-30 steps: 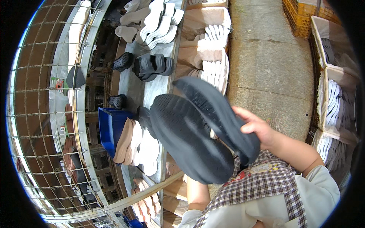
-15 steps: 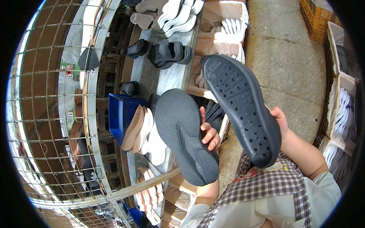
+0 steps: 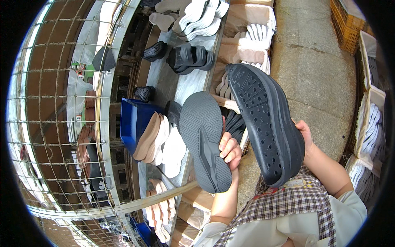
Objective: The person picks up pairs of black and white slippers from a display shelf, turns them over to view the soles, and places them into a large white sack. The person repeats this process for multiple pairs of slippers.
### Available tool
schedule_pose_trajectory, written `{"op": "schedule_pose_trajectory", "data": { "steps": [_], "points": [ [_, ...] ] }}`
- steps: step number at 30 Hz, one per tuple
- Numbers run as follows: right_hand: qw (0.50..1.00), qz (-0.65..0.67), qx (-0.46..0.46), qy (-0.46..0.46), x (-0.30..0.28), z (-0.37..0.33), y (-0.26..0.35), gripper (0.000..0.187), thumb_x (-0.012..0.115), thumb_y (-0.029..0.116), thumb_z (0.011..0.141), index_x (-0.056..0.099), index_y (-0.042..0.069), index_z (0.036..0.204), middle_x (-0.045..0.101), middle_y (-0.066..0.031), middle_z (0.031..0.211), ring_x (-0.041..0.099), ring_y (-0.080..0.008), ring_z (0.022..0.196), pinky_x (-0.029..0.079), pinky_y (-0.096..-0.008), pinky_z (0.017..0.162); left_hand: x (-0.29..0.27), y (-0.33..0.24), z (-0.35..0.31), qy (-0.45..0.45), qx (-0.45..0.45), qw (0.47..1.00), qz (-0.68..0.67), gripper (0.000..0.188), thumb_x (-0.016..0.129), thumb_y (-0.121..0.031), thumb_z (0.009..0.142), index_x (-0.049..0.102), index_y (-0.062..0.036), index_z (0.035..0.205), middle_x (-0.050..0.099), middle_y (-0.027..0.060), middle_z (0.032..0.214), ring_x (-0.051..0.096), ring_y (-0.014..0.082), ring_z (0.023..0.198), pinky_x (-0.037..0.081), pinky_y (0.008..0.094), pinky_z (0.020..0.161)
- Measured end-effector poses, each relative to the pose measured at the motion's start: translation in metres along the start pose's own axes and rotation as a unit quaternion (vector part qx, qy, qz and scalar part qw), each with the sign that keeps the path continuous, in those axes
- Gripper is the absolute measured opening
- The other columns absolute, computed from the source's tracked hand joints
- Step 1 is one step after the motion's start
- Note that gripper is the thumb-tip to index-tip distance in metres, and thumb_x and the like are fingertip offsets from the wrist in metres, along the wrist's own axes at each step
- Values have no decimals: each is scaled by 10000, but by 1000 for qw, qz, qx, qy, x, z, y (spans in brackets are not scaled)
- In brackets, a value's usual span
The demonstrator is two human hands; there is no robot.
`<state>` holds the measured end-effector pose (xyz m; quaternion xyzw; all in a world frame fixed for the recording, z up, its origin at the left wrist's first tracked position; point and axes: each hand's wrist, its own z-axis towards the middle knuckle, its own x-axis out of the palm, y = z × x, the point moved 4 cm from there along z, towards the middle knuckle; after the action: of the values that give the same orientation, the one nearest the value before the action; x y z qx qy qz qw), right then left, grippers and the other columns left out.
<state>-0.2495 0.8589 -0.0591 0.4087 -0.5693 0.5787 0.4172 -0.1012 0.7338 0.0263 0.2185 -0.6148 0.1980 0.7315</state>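
My left hand (image 3: pixel 231 150) grips a dark grey shoe sole (image 3: pixel 202 136) near its heel, with the ridged tread facing up. In my right hand (image 3: pixel 303 133) is a black shoe sole (image 3: pixel 259 111), held by its outer edge; its perforated face and thick grooved sidewall both show. The two soles hang side by side, a narrow gap apart. My right fingers are partly hidden behind the black sole. Left of the grey sole, white soles (image 3: pixel 173 152) and beige soles (image 3: pixel 149 138) lean against a blue bin (image 3: pixel 133 123).
Black soles (image 3: pixel 191 58) and white soles (image 3: pixel 201 18) lie on the metal bench (image 3: pixel 164 84). Lined crates (image 3: pixel 269 24) with soles line its right edge. A wire mesh panel (image 3: pixel 53 119) stands at left. More crates (image 3: pixel 376 99) and an orange crate (image 3: pixel 347 29) flank the concrete aisle (image 3: pixel 314 78).
The black sole has turned, so more of its sidewall shows. The grey sole has tilted and shifted slightly right in view. Both hands keep their hold.
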Motion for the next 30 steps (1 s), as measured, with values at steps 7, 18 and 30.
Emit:
{"op": "schedule_pose_trajectory", "data": {
  "steps": [7, 18, 30],
  "points": [
    [924, -377, -63, -10, 54, 4, -9, 686, 550, 130, 767, 331, -1, 1403, 446, -154, 1366, 469, -264, 1231, 341, -388, 1060, -6, 4, -1, -58, -10, 989, 138, 754, 560, -337, 895, 177, -22, 1463, 418, 76, 800, 467, 168, 729, 457, 289, 589],
    [678, -695, -149, 186, 152, 10, -56, 668, 426, 383, 974, 176, -12, 1452, 339, -296, 1395, 364, -402, 1291, 290, -428, 1069, -1, 20, -21, -35, -69, 983, 168, 711, 555, -309, 911, 197, -31, 1459, 398, 99, 1040, 452, 204, 931, 415, 332, 765],
    [777, -625, -68, -15, 106, 36, -13, 814, 648, 298, 871, 162, -6, 1449, 350, -225, 1403, 399, -303, 1276, 355, -391, 1047, -5, 2, 9, -123, -43, 950, 283, 665, 549, -279, 928, 218, -42, 1454, 377, 125, 1302, 435, 245, 1152, 370, 379, 956]
  ]
}}
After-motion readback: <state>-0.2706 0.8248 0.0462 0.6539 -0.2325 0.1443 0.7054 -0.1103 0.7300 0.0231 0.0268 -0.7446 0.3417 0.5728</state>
